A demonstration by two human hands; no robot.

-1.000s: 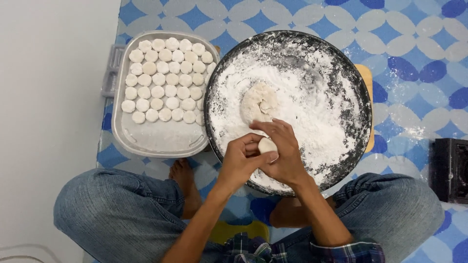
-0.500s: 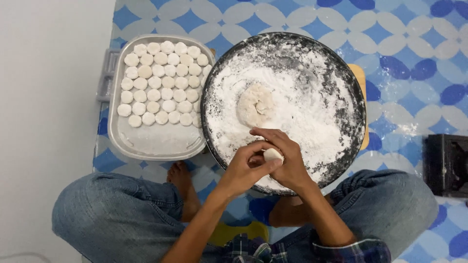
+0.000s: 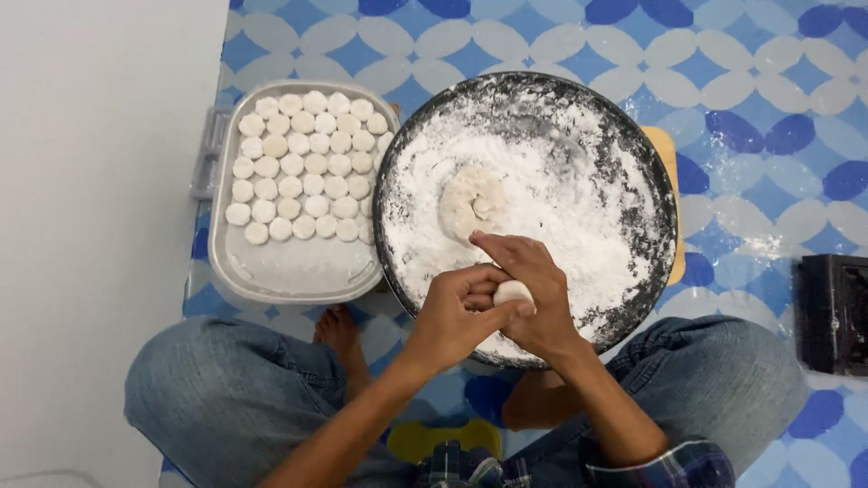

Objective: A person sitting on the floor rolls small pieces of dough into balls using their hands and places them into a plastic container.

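Both hands meet over the near rim of the round dark pan of white flour. The left hand and right hand clasp one small dough ball between their fingers, so it sits inside the grip, no nearer to either hand. The ball has no long axis. The dough lump lies just beyond, the tray of balls to the left. Since a second ago the hands have barely shifted.

Bright, even light falls from overhead, and shadows are soft and short, showing only under the hands and along the tray rim. The flour is nearly blown out white. Focus is sharp overall, with slight bowing at the edges.
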